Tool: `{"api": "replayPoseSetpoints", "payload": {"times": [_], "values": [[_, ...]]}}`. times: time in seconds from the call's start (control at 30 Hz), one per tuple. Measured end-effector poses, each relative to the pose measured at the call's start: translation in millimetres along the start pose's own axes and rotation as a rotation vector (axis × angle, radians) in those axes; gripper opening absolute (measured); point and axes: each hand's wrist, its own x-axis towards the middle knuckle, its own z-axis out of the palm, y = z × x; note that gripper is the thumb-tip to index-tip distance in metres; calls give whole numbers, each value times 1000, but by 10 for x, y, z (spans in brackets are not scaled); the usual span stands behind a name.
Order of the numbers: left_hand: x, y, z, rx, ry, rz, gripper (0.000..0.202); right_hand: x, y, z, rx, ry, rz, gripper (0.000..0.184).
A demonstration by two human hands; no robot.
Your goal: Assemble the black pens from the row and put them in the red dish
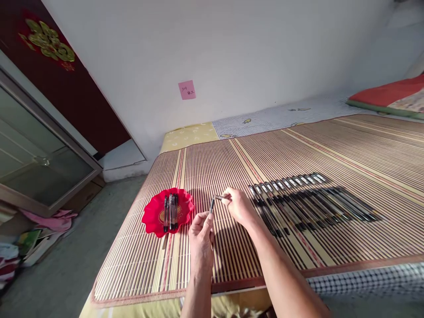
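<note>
My left hand [201,229] is closed in a pinch on a thin dark pen body [212,206], held upright above the bamboo mat [232,168]. My right hand [237,205] pinches a small pen cap [219,197] just above and to the right of the pen's tip; the two parts are close but apart. To the left, a red scalloped plate [151,218] holds three black pens [170,213] side by side. To the right of my right hand lies a long row of several black pens [308,205] with clear caps, laid parallel on the mat.
The mat covers a bed with a yellow sheet [188,136] and a checked sheet [281,115] behind it. A red cushion [387,95] lies at the far right. A pink note [187,89] sticks to the white wall. A glass door [36,154] and cluttered floor are at left.
</note>
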Motion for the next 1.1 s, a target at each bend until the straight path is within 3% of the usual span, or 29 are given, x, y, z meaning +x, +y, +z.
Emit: {"api": "replayPoseSetpoints", "payload": {"times": [0.13, 0.3, 0.57, 0.77, 0.93, 1.1], "values": [[7, -7, -16, -1, -16, 3, 50, 57, 8, -98, 474, 129, 21, 11], [9, -9, -25, 20, -16, 31, 47, 37, -22, -231, 830, 59, 120, 26], [33, -64, -60, 69, -51, 79, 40, -14, -97, -321, 798, -114, 37, 19], [29, -22, -41, 98, -98, 104, 40, -37, -167, -343, 885, -137, 55, 30], [-5, -11, -38, 58, -112, 62, 36, -58, -202, -323, 825, -217, -10, 29], [4, -38, -40, -30, -197, 34, 35, -89, -265, -284, 768, -298, -28, 31]]}}
